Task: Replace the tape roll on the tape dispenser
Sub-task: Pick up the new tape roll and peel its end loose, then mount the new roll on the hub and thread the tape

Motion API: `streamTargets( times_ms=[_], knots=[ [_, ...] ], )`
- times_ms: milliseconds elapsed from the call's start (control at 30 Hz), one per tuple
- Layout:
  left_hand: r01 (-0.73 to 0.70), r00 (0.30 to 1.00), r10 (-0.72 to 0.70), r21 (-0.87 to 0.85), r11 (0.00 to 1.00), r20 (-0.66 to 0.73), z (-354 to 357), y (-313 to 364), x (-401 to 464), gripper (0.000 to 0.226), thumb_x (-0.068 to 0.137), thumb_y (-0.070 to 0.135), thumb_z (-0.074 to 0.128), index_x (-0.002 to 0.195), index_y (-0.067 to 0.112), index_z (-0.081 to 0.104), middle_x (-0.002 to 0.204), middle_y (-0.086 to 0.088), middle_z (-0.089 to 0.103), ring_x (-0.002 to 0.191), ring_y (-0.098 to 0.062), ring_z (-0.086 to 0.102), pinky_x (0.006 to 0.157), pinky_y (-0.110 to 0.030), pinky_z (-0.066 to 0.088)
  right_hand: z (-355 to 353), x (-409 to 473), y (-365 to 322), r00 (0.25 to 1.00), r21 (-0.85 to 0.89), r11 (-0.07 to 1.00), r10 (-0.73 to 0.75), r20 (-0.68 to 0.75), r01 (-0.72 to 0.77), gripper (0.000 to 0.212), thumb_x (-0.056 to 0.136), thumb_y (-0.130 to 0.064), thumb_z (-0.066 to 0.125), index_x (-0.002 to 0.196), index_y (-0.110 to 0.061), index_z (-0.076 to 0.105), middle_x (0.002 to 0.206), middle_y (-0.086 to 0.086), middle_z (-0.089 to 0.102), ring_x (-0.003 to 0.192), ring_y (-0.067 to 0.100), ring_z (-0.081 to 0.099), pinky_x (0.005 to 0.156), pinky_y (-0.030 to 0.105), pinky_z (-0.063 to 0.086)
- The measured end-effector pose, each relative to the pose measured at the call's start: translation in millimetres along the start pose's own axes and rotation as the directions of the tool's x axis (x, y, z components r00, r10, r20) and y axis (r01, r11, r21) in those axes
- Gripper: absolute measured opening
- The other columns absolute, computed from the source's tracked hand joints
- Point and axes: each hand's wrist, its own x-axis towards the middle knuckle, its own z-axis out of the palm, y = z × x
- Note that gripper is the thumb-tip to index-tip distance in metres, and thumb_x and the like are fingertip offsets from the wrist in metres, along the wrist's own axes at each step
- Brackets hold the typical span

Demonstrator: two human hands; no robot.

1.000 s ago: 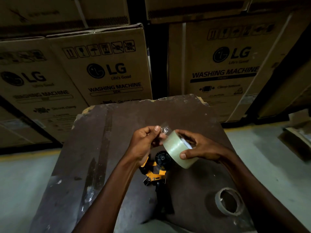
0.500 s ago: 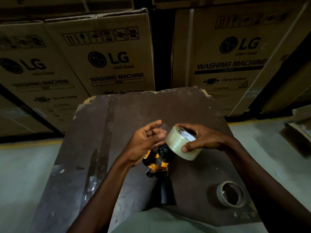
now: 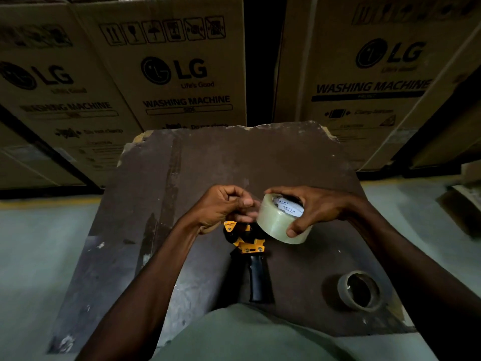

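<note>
My right hand [image 3: 318,207] grips a full roll of clear tape [image 3: 279,222], thumb on its outer face and fingers over the top rim, held just above the board. My left hand [image 3: 223,207] is right beside the roll's left side, fingers curled and pinched at the tape's edge; whether a loose end is between them is blurred. Under both hands lies the tape dispenser [image 3: 247,243], yellow body with a black handle [image 3: 257,280] pointing toward me. An empty cardboard core [image 3: 360,290] lies flat at the lower right of the board.
Everything rests on a worn dark brown board [image 3: 161,204] with chipped far corners. Large cardboard washing machine boxes [image 3: 179,74] stand stacked close behind it. Grey floor [image 3: 39,256] lies on both sides, and more cardboard sits at the far right edge [image 3: 468,188].
The roll has come down closer to the dispenser and tipped so its open core faces up. My left fingers have curled in against the roll's side. The view has tilted downward.
</note>
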Motion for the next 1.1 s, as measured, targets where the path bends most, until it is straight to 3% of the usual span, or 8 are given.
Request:
streamTargets(
  times_ms=[200, 267, 367, 433, 533, 600, 767, 1100],
  knots=[
    [-0.045, 0.999, 0.046, 0.088, 0.995, -0.010, -19, -22, 7, 0.008, 0.079, 0.010, 0.073, 0.087, 0.012, 0.073, 0.105, -0.018, 0.075, 0.093, -0.031, 0.072, 0.086, -0.047, 0.059, 5, 17, 10, 0.997, -0.173, 0.984, 0.020, -0.077, -0.033, 0.115, 0.057, -0.044, 0.091, 0.152, -0.042, 0.026, 0.136, -0.011, 0.039, 0.127, 0.013, 0.045, 0.109, 0.035, 0.043],
    [-0.078, 0.995, 0.090, 0.208, 0.975, -0.050, -28, -29, 7, 0.014, 0.082, 0.007, 0.072, 0.086, 0.019, 0.078, 0.104, -0.025, 0.073, 0.093, -0.031, 0.067, 0.084, -0.043, 0.056, 13, 28, 16, 0.992, -0.219, 0.975, 0.018, -0.126, -0.045, 0.119, 0.052, -0.050, 0.088, 0.152, -0.045, 0.024, 0.137, -0.006, 0.036, 0.129, 0.016, 0.043, 0.111, 0.036, 0.042],
    [-0.105, 0.983, 0.149, 0.337, 0.935, -0.106, -40, -42, 9, 0.020, 0.086, -0.004, 0.067, 0.089, 0.014, 0.076, 0.093, -0.044, 0.063, 0.078, -0.032, 0.060, 0.068, -0.032, 0.055, 29, 45, 27, 0.976, -0.325, 0.942, 0.016, -0.216, -0.087, 0.120, 0.048, -0.058, 0.080, 0.151, -0.051, 0.019, 0.140, 0.000, 0.032, 0.130, 0.020, 0.037, 0.110, 0.040, 0.042],
    [-0.103, 0.968, 0.190, 0.433, 0.896, -0.163, -45, -53, 12, 0.020, 0.085, -0.006, 0.069, 0.088, 0.013, 0.075, 0.086, -0.032, 0.068, 0.074, -0.027, 0.064, 0.066, -0.028, 0.056, 39, 54, 31, 0.963, -0.375, 0.921, -0.001, -0.270, -0.104, 0.118, 0.053, -0.054, 0.081, 0.152, -0.050, 0.016, 0.145, 0.001, 0.029, 0.133, 0.023, 0.033, 0.108, 0.041, 0.044],
    [-0.054, 0.940, 0.268, 0.681, 0.731, -0.213, -52, -72, 15, 0.015, 0.083, 0.007, 0.076, 0.093, 0.018, 0.078, 0.084, 0.005, 0.069, 0.073, -0.004, 0.064, 0.070, -0.021, 0.050, 53, 65, 39, 0.953, -0.416, 0.903, -0.029, -0.301, -0.104, 0.118, 0.059, -0.046, 0.084, 0.155, -0.044, 0.016, 0.150, 0.002, 0.024, 0.136, 0.025, 0.030, 0.104, 0.039, 0.045],
    [-0.032, 0.929, 0.296, 0.746, 0.665, -0.224, -52, -81, 12, 0.014, 0.083, 0.012, 0.077, 0.095, 0.018, 0.079, 0.080, 0.013, 0.064, 0.071, -0.003, 0.060, 0.066, -0.019, 0.047, 58, 73, 44, 0.952, -0.438, 0.893, -0.041, -0.304, -0.101, 0.119, 0.061, -0.047, 0.084, 0.156, -0.039, 0.014, 0.153, 0.003, 0.022, 0.138, 0.026, 0.029, 0.102, 0.037, 0.042],
    [0.020, 0.917, 0.304, 0.794, 0.608, -0.257, -50, -97, 2, 0.009, 0.082, 0.017, 0.077, 0.090, 0.019, 0.080, 0.083, 0.005, 0.075, 0.071, -0.007, 0.066, 0.070, -0.027, 0.054, 61, 84, 46, 0.961, -0.485, 0.869, -0.045, -0.273, -0.098, 0.121, 0.063, -0.046, 0.084, 0.158, -0.034, 0.011, 0.156, 0.006, 0.020, 0.141, 0.028, 0.027, 0.104, 0.036, 0.041],
    [0.212, 0.890, 0.235, 0.810, 0.546, -0.391, -38, -121, -15, 0.003, 0.080, 0.031, 0.076, 0.082, 0.029, 0.076, 0.078, 0.009, 0.077, 0.072, -0.006, 0.071, 0.067, -0.032, 0.059, 60, 96, 49, 0.980, -0.525, 0.845, -0.003, -0.199, -0.104, 0.124, 0.060, -0.047, 0.087, 0.157, -0.037, 0.010, 0.159, 0.005, 0.017, 0.144, 0.028, 0.024, 0.107, 0.043, 0.044]
  ],
)
